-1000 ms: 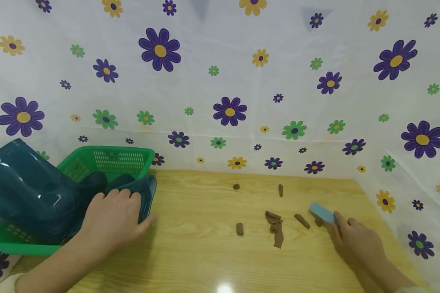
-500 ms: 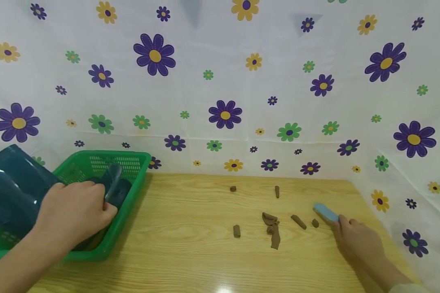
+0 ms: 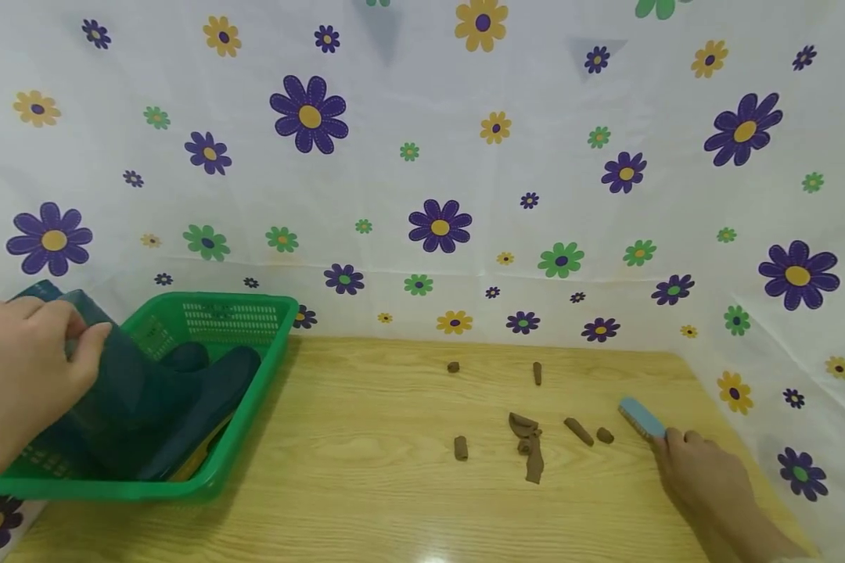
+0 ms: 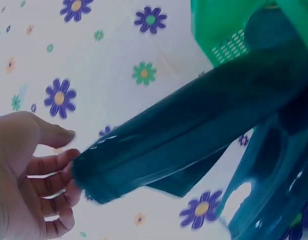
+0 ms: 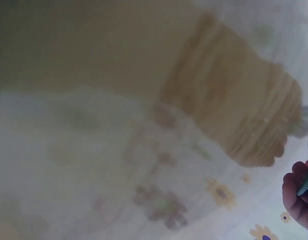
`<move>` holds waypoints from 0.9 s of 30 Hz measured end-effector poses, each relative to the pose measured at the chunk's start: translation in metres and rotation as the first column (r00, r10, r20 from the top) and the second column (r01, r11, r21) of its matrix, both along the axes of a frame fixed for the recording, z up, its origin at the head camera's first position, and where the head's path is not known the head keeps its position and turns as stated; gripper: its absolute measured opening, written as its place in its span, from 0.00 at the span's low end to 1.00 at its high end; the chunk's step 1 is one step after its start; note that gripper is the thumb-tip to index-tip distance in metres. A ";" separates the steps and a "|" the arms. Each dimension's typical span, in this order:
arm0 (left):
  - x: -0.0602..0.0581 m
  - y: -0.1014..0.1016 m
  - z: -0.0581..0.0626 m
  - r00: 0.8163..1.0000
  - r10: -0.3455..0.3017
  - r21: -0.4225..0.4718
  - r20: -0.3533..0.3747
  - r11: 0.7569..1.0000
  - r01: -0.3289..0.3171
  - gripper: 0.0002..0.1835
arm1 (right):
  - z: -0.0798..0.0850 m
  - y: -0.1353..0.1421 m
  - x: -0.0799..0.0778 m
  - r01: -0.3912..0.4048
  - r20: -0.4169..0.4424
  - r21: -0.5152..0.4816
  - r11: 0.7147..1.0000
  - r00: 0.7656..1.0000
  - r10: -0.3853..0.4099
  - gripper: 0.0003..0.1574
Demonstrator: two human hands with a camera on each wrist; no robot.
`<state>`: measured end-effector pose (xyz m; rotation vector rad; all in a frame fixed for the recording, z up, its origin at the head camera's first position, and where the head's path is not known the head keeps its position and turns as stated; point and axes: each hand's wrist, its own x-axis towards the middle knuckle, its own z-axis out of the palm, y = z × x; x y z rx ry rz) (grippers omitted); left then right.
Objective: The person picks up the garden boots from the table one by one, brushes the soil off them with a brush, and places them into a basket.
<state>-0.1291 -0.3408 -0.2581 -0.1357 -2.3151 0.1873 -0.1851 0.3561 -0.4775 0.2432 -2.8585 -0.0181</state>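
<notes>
My left hand (image 3: 24, 375) is at the top of a dark teal rubber boot (image 3: 148, 383) lying in a green basket (image 3: 211, 489). In the left wrist view the fingers of the left hand (image 4: 33, 175) touch the end of the boot shaft (image 4: 164, 135), with the thumb apart from it. Other boots lie close by in the basket. On the right, my right hand (image 3: 707, 477) grips the handle end of a blue brush (image 3: 642, 418), its bristles facing down to the left. The right wrist view shows only part of that hand (image 5: 299, 195) at its edge.
Brown clay-like pieces lie on the wood-grain table (image 3: 366, 438): a flat clump (image 3: 533, 453), a roll (image 3: 579, 431), a lump (image 3: 605, 435) and several smaller bits. A flowered white sheet (image 3: 380, 172) stands behind and at the sides.
My left hand has drawn back left from the boot's foot to its shaft top, and the boot now sits lower in the basket. The brush has shifted slightly right, away from the lump.
</notes>
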 end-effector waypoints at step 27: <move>-0.042 0.132 -0.078 0.848 -0.395 0.309 0.354 0.905 0.292 0.15 | 0.021 -0.026 -0.014 -0.275 -0.247 -0.074 0.959 0.936 0.249 0.24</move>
